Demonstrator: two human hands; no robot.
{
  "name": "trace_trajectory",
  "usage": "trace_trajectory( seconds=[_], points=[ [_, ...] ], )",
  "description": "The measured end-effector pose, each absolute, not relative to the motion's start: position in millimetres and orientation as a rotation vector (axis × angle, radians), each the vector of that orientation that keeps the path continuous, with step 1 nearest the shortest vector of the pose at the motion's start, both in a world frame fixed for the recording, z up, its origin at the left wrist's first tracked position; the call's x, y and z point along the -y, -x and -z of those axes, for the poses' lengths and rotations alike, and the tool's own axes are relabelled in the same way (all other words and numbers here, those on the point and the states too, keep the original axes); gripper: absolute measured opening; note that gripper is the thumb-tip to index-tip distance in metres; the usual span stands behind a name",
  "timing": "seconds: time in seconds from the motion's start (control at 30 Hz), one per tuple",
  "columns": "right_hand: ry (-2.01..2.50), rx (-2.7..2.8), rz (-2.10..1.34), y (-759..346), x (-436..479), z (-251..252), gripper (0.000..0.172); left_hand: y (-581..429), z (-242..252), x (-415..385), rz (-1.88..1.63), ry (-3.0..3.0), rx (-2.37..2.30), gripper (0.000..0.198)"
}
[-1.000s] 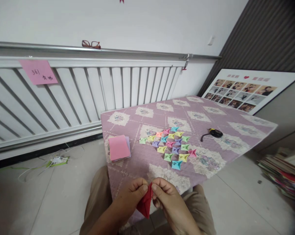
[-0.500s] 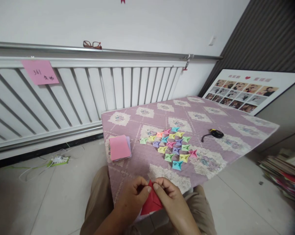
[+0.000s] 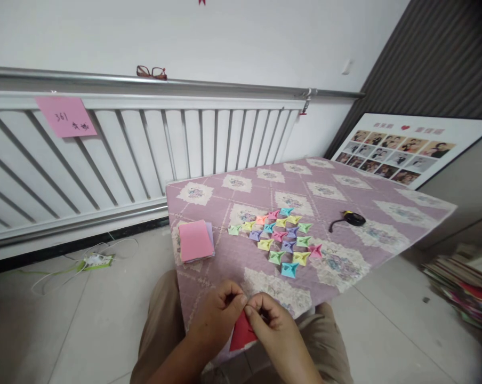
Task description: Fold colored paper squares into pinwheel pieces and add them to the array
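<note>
A folded sheet of red paper (image 3: 241,332) is held between both hands at the near edge of the table. My left hand (image 3: 221,312) pinches its upper tip, thumb against curled fingers. Right beside it, my right hand (image 3: 271,320) pinches the same tip from the other side, and the two thumbs nearly meet. Part of the paper's top is hidden by the fingers. Beyond the hands, several small folded paper pieces (image 3: 279,236) in blue, green, yellow, pink and purple lie in slanting rows. To the left is a stack of paper sheets (image 3: 196,241), pink on top.
A patterned cloth covers the table (image 3: 241,266). A coiled black cable (image 3: 353,218) lies at its right. Behind stands a white radiator (image 3: 225,136) with a pink note (image 3: 66,117). Glasses (image 3: 151,72) rest on the pipe. A power strip (image 3: 96,262) is on the floor.
Both hands have drawn closer together at the red paper's tip and cover more of it. My right hand has shifted slightly left. Everything else stays in place.
</note>
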State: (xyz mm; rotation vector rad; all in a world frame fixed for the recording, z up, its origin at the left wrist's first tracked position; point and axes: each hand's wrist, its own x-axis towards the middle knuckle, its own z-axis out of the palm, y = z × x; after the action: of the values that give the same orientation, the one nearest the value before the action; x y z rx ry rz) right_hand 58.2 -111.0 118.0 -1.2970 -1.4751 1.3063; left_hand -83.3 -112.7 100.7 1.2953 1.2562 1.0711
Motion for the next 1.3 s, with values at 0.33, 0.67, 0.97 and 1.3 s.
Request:
trace_trajectory(
  seconds=[0.33, 0.67, 0.97, 1.3],
  points=[
    [1.333, 1.358, -1.228, -54, 110, -106, 0.041, 79, -94, 104, -1.012, -1.283, -1.304, 0.016],
    [1.240, 1.113, -1.367, -60, 105, -102, 0.040, 81, -99, 115, -0.871, -1.332, -1.273, 0.015],
    [1.191, 0.880, -1.406, -64, 104, -103, 0.042, 84, -93, 115, -0.861, -1.289, -1.272, 0.010],
    [1.194, 1.055, -1.279, -67, 106, -96, 0.040, 87, -81, 109, -1.210, -0.658, -1.030, 0.042]
  ],
)
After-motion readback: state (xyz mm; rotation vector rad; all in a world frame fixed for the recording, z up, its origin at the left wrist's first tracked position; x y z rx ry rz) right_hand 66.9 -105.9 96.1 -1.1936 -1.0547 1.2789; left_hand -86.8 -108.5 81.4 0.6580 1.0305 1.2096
